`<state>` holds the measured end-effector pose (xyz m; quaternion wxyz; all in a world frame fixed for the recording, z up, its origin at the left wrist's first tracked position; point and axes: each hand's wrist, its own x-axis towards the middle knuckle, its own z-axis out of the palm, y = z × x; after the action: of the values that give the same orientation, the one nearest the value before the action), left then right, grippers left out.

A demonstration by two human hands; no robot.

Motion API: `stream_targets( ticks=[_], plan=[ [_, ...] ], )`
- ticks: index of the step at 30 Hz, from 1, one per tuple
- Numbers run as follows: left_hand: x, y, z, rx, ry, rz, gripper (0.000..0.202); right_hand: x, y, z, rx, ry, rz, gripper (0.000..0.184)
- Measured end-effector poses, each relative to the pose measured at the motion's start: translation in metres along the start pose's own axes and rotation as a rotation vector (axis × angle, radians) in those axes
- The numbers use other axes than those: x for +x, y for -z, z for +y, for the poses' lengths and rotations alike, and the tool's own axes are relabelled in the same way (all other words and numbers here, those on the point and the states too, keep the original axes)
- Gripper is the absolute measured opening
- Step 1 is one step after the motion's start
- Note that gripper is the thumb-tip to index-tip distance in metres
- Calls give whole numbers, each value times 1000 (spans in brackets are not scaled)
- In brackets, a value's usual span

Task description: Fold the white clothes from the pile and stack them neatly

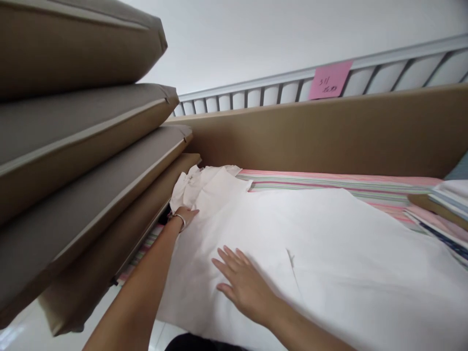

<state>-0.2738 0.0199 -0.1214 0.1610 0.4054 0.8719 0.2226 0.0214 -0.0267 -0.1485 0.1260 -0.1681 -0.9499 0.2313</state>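
A white sheet (329, 253) lies spread over a striped pink mattress (329, 181). My left hand (185, 215), with a bracelet on its wrist, reaches to the sheet's far left corner where the cloth is bunched; its fingers are tucked under the fabric and mostly hidden. My right hand (241, 282) lies flat on the sheet nearer to me, fingers stretched out and apart, holding nothing.
Several tan cushions (73, 146) are stacked on the left, close to my left arm. A brown headboard panel (329, 131) runs behind the bed, with a white slatted rail and a pink note (329, 80) above it. Folded striped fabrics (442, 209) lie at the right edge.
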Motion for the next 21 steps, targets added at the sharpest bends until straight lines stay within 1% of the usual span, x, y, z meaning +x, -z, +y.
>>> stream_targets(
  ticks=[3,5,8,10,15,18,20,21],
  plan=[
    [14,4,2,-35,-13,15,31,33,-19,-11,68,61,-35,57],
    [21,9,1,-49,-56,65,29,44,-33,-13,89,81,-68,58],
    [29,13,-1,-44,-125,141,25,47,-48,-9,82,88,-95,59],
    [34,12,-6,-24,-153,167,24,45,-53,-6,72,89,-96,59],
    [34,0,-20,37,-165,181,22,40,-49,-10,92,68,-95,59],
    [34,-2,-19,55,-166,151,27,39,-43,-12,145,80,-66,55],
    [40,1,-13,70,-166,117,31,41,-31,-2,174,96,-40,52],
    [45,3,-9,84,-159,104,33,41,-22,9,171,94,-18,50]
  ],
)
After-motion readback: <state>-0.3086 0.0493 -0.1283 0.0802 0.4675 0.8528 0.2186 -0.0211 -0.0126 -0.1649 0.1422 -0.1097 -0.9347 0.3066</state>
